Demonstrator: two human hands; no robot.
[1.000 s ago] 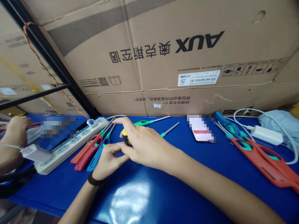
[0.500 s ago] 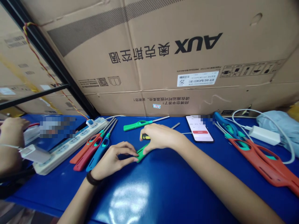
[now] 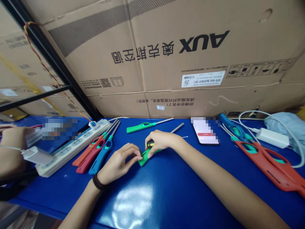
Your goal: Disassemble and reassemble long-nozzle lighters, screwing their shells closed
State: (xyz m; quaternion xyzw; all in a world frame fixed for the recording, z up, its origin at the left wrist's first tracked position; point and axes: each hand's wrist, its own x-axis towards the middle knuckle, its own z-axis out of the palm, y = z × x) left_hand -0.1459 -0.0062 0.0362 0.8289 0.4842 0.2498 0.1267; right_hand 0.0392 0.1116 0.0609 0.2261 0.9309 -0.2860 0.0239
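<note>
My right hand is shut on a yellow-and-black screwdriver handle, pressing it against a green utility lighter. The fingertips of my left hand pinch the lighter's green grip from the left. The lighter's metal tube points up and right, with its middle hidden under my right hand. The screwdriver's shaft is hidden. A second green lighter lies just beyond my hands. Three lighters in orange, red and blue lie beside my left hand.
A white power strip lies at left on the blue table. A co-worker's hand is at far left. A phone, red-and-teal lighters, a white charger and cardboard cartons surround the work area.
My hands have moved down and toward me since the oldest frame, bringing the green lighter into view between them. My right hand has since drawn closer to the screwdriver handle.
</note>
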